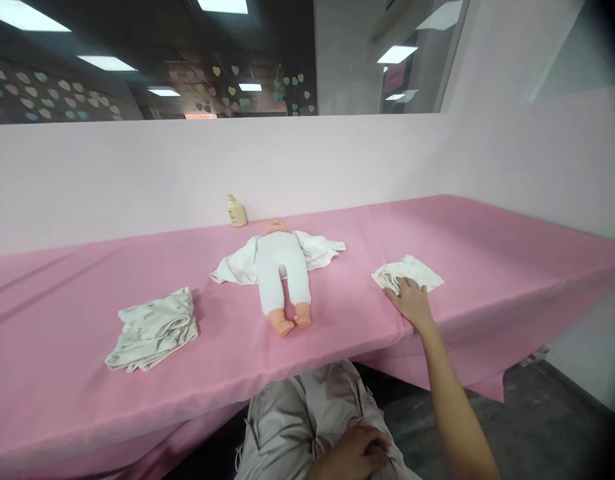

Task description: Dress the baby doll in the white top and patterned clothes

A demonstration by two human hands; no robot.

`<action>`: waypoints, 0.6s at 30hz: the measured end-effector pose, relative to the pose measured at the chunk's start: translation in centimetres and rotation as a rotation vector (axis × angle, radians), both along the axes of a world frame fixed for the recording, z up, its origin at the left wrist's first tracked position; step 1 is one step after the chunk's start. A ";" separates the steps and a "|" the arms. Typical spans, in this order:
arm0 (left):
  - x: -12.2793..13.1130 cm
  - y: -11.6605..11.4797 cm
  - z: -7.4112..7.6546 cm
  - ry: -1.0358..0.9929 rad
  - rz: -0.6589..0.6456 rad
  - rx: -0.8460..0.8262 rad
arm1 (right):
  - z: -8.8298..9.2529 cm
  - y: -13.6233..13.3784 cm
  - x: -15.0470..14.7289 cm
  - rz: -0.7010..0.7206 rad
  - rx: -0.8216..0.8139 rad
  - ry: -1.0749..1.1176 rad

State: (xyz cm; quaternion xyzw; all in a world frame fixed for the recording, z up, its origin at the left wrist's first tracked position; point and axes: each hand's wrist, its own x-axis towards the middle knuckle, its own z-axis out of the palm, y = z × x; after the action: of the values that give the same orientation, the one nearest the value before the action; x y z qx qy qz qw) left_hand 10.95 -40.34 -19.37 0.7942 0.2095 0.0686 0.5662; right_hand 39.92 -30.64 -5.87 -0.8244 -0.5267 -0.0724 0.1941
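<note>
My right hand (pixel 411 303) reaches over the table's front edge and touches a small folded white cloth (pixel 414 270) at the right. Its fingers are spread over the near edge of the cloth, not closed on it. Down in my lap rests my left hand (pixel 354 453), fingers loosely curled, with nothing seen in it. A baby doll (pixel 282 260) in white leggings lies on its back in the middle, feet towards me. Under its upper body a white garment (pixel 240 265) is spread to both sides. To the left sits a thicker folded patterned cloth (pixel 154 330).
A pink cloth (pixel 332 317) covers the table and hangs over its front edge. Behind the doll's head a cream pump bottle (pixel 236 211) stands against the white wall (pixel 137 180). A window (pixel 267 60) runs above, and another wall (pixel 547 147) bounds the right side.
</note>
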 end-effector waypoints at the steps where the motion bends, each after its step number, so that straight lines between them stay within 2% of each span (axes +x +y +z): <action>1: 0.1 0.1 -0.1 0.027 0.040 -0.021 | 0.0 0.0 0.1 0.003 0.001 -0.002; 6: 0.6 0.1 -0.7 0.035 0.067 -0.050 | 0.2 -0.4 -0.1 0.020 0.021 -0.031; 11: 0.3 0.1 0.2 -0.057 0.060 -0.071 | 0.4 -0.6 -0.5 0.048 0.067 -0.047; 14: 0.1 -0.2 0.9 -0.036 0.060 -0.050 | 0.7 -1.1 0.2 0.024 0.110 0.047; 16: -0.3 -0.4 2.0 0.001 0.089 0.015 | 1.5 -2.0 0.5 -0.072 0.250 0.218; 18: -1.1 -0.4 4.0 -0.039 0.190 0.089 | 2.6 -3.2 -0.2 -0.246 0.521 0.407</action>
State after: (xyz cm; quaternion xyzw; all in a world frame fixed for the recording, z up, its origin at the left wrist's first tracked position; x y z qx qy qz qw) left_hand 9.87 -40.79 -15.35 0.7936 0.2695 0.1466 0.5254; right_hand 39.76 -33.82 -3.23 -0.8021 -0.3378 -0.0613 0.4886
